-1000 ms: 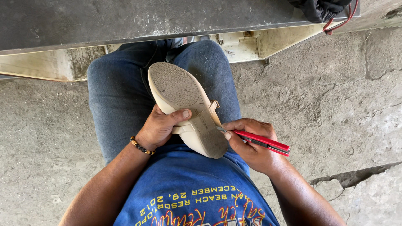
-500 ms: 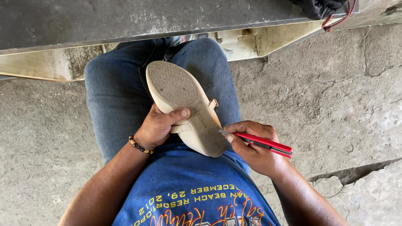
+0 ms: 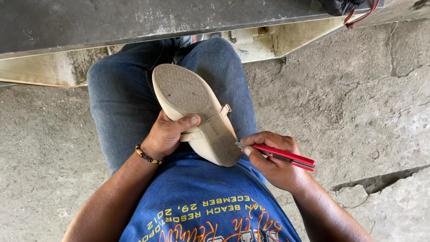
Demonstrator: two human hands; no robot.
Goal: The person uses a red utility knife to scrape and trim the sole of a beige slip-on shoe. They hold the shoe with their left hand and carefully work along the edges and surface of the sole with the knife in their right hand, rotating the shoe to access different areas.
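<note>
On the left lies bare, rough concrete floor [image 3: 40,179], grey and pitted, running under a long grey slab edge [image 3: 134,22] that crosses the top of the view. Next comes the person's left forearm with a beaded bracelet [image 3: 147,156] at the wrist, and the left hand [image 3: 168,134] curled around the middle of a cream-coloured shoe [image 3: 197,112], the thumb pressed flat across the sole and the other fingers wrapped out of sight beneath it. The shoe rests sole-up on the lap over blue jeans [image 3: 116,103], its patterned forefoot pointing away from the body and its worn heel close to the blue printed T-shirt [image 3: 201,206]; a small buckle strap shows at its right side. Just right of the heel, the right hand [image 3: 275,161] is closed in a firm grip around a red utility knife [image 3: 282,156], thumb and fingers folded over the handle, the short metal blade tip touching the heel's edge. Further right the concrete is cracked, with a dark gap near the lower corner, and a red cord [image 3: 360,15] hangs at the top.
</note>
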